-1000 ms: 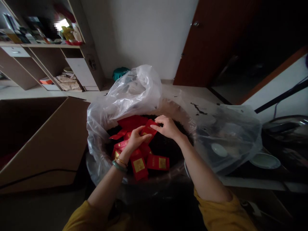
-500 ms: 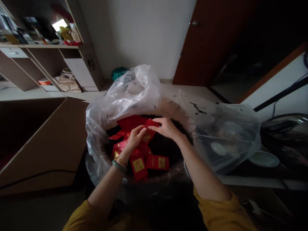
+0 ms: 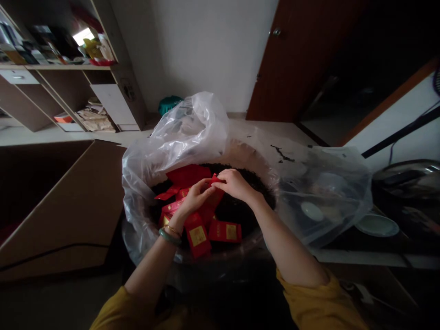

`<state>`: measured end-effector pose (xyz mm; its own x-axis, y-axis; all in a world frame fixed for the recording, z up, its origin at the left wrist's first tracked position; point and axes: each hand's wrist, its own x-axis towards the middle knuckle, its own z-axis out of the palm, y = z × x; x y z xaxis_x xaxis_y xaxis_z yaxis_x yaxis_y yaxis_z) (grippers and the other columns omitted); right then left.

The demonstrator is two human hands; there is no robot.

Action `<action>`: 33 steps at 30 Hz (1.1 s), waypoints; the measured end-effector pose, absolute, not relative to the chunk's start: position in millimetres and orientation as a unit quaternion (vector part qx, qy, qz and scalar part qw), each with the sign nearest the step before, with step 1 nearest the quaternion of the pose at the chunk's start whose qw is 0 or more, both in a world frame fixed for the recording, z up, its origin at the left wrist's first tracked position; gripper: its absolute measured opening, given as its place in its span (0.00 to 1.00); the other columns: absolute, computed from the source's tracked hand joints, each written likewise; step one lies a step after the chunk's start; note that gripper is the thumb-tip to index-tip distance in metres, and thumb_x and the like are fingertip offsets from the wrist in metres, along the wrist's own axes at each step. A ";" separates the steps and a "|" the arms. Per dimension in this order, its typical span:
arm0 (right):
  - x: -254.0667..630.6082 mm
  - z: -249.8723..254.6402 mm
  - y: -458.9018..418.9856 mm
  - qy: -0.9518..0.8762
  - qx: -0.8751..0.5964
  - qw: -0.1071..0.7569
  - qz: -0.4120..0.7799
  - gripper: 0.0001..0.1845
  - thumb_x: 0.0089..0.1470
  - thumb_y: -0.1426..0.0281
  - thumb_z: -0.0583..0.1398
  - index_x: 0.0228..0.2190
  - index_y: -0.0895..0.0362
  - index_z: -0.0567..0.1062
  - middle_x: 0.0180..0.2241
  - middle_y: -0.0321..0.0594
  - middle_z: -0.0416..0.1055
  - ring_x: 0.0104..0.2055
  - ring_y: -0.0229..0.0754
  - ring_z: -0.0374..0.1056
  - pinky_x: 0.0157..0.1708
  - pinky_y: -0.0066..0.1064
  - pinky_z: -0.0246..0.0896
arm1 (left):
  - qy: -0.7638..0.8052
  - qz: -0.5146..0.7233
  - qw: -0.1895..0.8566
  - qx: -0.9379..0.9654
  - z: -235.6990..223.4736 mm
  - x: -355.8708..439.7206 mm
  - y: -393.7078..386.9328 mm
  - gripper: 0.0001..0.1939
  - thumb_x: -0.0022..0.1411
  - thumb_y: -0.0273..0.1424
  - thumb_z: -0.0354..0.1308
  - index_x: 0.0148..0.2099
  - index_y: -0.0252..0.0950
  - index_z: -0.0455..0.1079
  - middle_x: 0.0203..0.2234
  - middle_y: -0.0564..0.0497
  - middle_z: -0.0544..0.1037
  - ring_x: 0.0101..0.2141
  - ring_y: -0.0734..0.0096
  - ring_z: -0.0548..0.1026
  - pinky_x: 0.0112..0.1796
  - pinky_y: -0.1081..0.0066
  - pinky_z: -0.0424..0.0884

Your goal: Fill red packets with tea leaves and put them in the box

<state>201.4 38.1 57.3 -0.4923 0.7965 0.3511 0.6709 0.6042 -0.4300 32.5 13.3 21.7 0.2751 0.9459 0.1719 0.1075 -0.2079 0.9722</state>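
My left hand (image 3: 196, 197) and my right hand (image 3: 236, 184) meet over a round tub lined with a clear plastic bag (image 3: 137, 169). Between them they pinch the top edge of a small red packet (image 3: 213, 200), whose lower part hangs below my fingers. Both hands are closed, and the fingertips partly hide the packet's top. Several more red packets lie under and around my left hand, among them one with a gold label (image 3: 197, 234) and another on its side (image 3: 225, 231). Dark loose leaf-like material (image 3: 240, 211) fills the tub beneath. A larger red piece (image 3: 187, 174) lies behind.
An open cardboard box (image 3: 68, 206) stands at the left. To the right, a clear plastic bag (image 3: 337, 192) lies over white dishes near a pale green lid or plate (image 3: 377, 226). Shelves (image 3: 68, 67), a wall and a brown door (image 3: 275, 68) are behind.
My hands have drawn closer together along the packet's top edge. My fingers now cover more of it, and the top looks folded or pressed down. The other packets stay put.
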 end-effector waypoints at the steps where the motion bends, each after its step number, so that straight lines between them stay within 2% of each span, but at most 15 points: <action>1: 200.1 57.2 37.7 -0.853 -0.431 0.268 0.122 0.10 0.51 0.71 0.63 0.20 0.58 0.75 0.22 0.37 0.70 0.28 0.38 0.64 0.33 0.29 0.55 | 0.404 0.445 0.493 0.629 23.9 33.1 12.9 0.19 0.54 0.41 0.60 0.45 0.36 0.72 0.37 0.49 0.78 0.38 0.66 0.74 0.39 0.71 0.68; 3: 197.6 57.8 36.0 -0.838 -0.445 0.283 0.137 0.08 0.51 0.72 0.63 0.21 0.58 0.75 0.23 0.37 0.71 0.28 0.38 0.65 0.33 0.29 0.56 | 0.396 0.465 0.529 0.589 26.0 34.4 12.3 0.18 0.53 0.41 0.62 0.43 0.35 0.73 0.36 0.49 0.78 0.37 0.67 0.74 0.38 0.72 0.68; 6: 195.7 60.3 32.5 -0.801 -0.464 0.317 0.208 0.02 0.51 0.72 0.62 0.30 0.57 0.76 0.26 0.37 0.74 0.29 0.38 0.68 0.31 0.27 0.58 | 0.398 0.503 0.570 0.513 23.2 35.5 12.7 0.18 0.49 0.42 0.64 0.38 0.35 0.73 0.31 0.52 0.77 0.31 0.72 0.72 0.34 0.74 0.67; 9: 197.2 63.1 30.6 -0.776 -0.462 0.350 0.248 0.08 0.50 0.73 0.62 0.36 0.56 0.75 0.32 0.38 0.76 0.34 0.38 0.71 0.36 0.28 0.62 | 0.407 0.534 0.577 0.465 18.6 35.5 14.3 0.16 0.47 0.41 0.65 0.34 0.34 0.72 0.26 0.55 0.75 0.27 0.76 0.69 0.30 0.76 0.65; 12: 199.6 64.3 30.8 -0.778 -0.465 0.365 0.213 0.08 0.49 0.73 0.63 0.35 0.55 0.76 0.32 0.38 0.75 0.35 0.40 0.71 0.39 0.31 0.62 | 0.415 0.557 0.563 0.447 18.9 35.9 14.5 0.15 0.47 0.40 0.65 0.31 0.34 0.71 0.24 0.56 0.73 0.26 0.78 0.68 0.28 0.77 0.64; 17: 196.9 60.4 31.4 -0.775 -0.457 0.397 0.184 0.04 0.51 0.72 0.61 0.31 0.54 0.77 0.29 0.37 0.74 0.32 0.39 0.69 0.36 0.31 0.63 | 0.411 0.530 0.584 0.457 27.8 38.5 10.0 0.17 0.47 0.40 0.66 0.37 0.34 0.74 0.27 0.54 0.76 0.26 0.75 0.71 0.28 0.76 0.66; 22: 193.8 56.4 34.2 -0.748 -0.455 0.440 0.203 0.11 0.50 0.70 0.61 0.38 0.55 0.76 0.28 0.37 0.73 0.31 0.38 0.68 0.33 0.28 0.62 | 0.418 0.534 0.588 0.440 29.1 38.5 9.5 0.18 0.44 0.40 0.68 0.35 0.34 0.74 0.25 0.54 0.77 0.25 0.74 0.71 0.28 0.75 0.67; 25: 196.4 57.4 35.2 -0.750 -0.461 0.416 0.227 0.11 0.49 0.68 0.62 0.37 0.56 0.76 0.26 0.36 0.73 0.29 0.37 0.67 0.32 0.28 0.62 | 0.421 0.554 0.589 0.410 26.0 37.8 11.3 0.17 0.43 0.40 0.68 0.32 0.34 0.74 0.24 0.54 0.77 0.24 0.75 0.71 0.28 0.75 0.67; 28: 198.4 58.2 33.8 -0.771 -0.449 0.377 0.246 0.08 0.50 0.71 0.61 0.35 0.56 0.77 0.28 0.36 0.74 0.29 0.37 0.68 0.34 0.28 0.61 | 0.433 0.563 0.552 0.436 23.9 37.9 11.8 0.15 0.44 0.38 0.67 0.32 0.34 0.74 0.26 0.53 0.77 0.26 0.75 0.71 0.30 0.75 0.67; 33: 198.1 59.6 30.7 -0.788 -0.443 0.327 0.276 0.15 0.51 0.71 0.60 0.43 0.55 0.74 0.27 0.35 0.75 0.29 0.36 0.69 0.34 0.27 0.61 | 0.456 0.575 0.476 0.484 22.6 38.9 10.8 0.10 0.48 0.35 0.64 0.32 0.34 0.73 0.27 0.54 0.76 0.29 0.74 0.70 0.33 0.74 0.66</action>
<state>198.1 30.7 59.6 -0.3944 0.8783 0.2704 0.5178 0.4555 -0.7242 38.9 10.8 22.6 -0.0776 0.9894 0.1231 -0.1070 -0.1310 0.9856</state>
